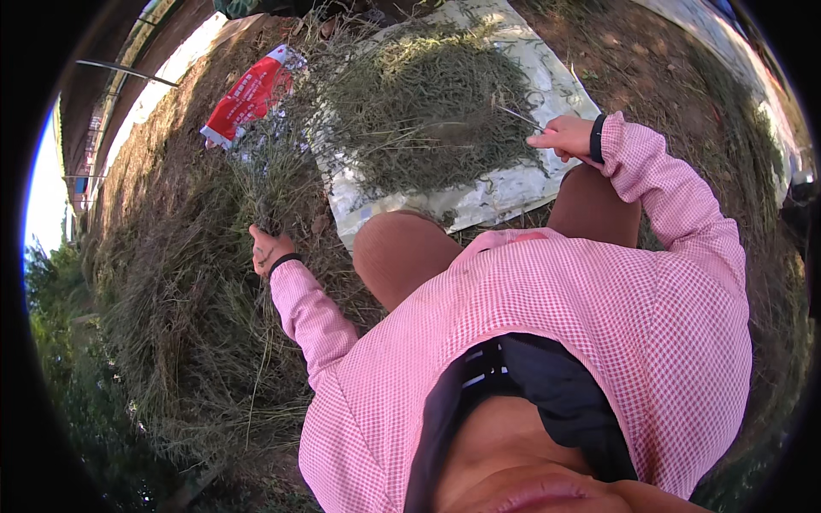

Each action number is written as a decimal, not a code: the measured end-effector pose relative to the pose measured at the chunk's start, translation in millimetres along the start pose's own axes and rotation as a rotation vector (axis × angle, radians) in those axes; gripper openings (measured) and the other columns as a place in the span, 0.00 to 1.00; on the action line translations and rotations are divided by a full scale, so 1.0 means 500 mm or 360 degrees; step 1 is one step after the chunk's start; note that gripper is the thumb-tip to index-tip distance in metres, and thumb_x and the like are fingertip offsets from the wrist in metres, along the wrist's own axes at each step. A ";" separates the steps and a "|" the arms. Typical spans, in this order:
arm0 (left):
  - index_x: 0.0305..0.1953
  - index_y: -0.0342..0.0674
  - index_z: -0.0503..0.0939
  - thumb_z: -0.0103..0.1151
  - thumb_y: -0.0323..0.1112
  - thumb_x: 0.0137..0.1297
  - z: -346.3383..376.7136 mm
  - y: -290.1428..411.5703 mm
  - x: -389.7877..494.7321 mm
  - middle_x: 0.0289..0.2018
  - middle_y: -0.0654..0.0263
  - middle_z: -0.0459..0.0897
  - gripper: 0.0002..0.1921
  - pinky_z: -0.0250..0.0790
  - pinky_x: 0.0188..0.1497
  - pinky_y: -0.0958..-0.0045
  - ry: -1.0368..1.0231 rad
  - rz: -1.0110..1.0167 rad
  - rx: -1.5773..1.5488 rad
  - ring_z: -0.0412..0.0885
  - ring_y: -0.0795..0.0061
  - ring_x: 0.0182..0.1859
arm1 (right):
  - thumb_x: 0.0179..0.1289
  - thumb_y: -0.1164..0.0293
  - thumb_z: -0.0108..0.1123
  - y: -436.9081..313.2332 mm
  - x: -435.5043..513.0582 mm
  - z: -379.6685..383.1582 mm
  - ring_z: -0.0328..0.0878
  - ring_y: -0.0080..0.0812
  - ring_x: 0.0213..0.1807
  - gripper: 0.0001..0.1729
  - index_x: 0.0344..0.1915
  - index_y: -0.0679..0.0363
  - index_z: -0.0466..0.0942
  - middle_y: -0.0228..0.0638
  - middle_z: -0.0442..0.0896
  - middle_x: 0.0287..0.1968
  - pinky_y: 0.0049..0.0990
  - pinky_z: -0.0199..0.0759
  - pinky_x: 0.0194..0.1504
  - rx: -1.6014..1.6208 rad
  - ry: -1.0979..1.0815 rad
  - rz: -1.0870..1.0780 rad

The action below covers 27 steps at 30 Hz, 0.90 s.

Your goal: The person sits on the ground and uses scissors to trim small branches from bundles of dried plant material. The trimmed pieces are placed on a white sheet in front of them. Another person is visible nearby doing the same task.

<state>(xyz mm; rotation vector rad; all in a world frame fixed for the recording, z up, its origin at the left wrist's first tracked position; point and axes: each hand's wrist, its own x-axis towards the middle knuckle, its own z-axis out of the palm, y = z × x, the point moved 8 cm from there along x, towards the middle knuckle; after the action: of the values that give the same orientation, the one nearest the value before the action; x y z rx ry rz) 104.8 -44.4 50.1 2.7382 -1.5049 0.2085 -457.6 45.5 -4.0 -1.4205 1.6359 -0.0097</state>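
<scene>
My left hand is closed around the lower ends of a bunch of dry green stems, which fans out away from me. In my right hand is a thin metal tool, perhaps a blade or rod; its tip reaches over a pile of cut plant sprigs. That pile covers much of a pale plastic sheet spread on the ground before my knees. Fingers hide the tool's handle.
A red and white printed bag lies beyond the bunch. A large heap of stalks covers the ground at my left. Bare soil borders the sheet on the right. A dark green object shows at the top edge.
</scene>
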 end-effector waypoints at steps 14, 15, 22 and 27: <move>0.65 0.49 0.59 0.64 0.41 0.58 0.003 -0.016 -0.004 0.38 0.56 0.83 0.35 0.76 0.42 0.54 -0.0005 -0.0048 -0.0014 0.83 0.57 0.40 | 0.53 0.39 0.56 -0.019 -0.051 -0.048 0.75 0.38 0.51 0.37 0.49 0.60 0.72 0.40 0.79 0.45 0.44 0.61 0.54 -0.1188 0.0739 0.0030; 0.65 0.50 0.59 0.64 0.41 0.58 0.005 -0.012 -0.003 0.39 0.55 0.83 0.35 0.76 0.42 0.53 0.0003 -0.0024 -0.0021 0.83 0.57 0.40 | 0.53 0.39 0.56 -0.025 -0.051 -0.049 0.75 0.38 0.51 0.37 0.49 0.60 0.72 0.40 0.79 0.45 0.44 0.61 0.54 -0.1172 0.0763 0.0031; 0.64 0.49 0.60 0.65 0.43 0.57 0.016 -0.001 -0.011 0.44 0.55 0.82 0.35 0.74 0.45 0.51 -0.0075 -0.0041 -0.0073 0.80 0.57 0.46 | 0.57 0.39 0.52 -0.056 0.015 -0.045 0.80 0.40 0.42 0.32 0.40 0.59 0.75 0.38 0.82 0.35 0.41 0.69 0.46 -0.0947 0.0738 0.0041; 0.64 0.51 0.60 0.65 0.44 0.57 0.026 -0.004 -0.009 0.44 0.56 0.82 0.35 0.74 0.46 0.51 -0.0098 -0.0081 -0.0039 0.80 0.56 0.47 | 0.60 0.40 0.49 -0.075 0.011 -0.087 0.80 0.45 0.40 0.30 0.30 0.58 0.77 0.42 0.82 0.33 0.40 0.71 0.46 -0.0680 0.0789 0.0034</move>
<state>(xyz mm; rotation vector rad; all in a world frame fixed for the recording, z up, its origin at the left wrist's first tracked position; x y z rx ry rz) 105.5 -40.6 36.7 2.7847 -1.4390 0.1054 -455.6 5.6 37.3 -1.8256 2.1510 0.0006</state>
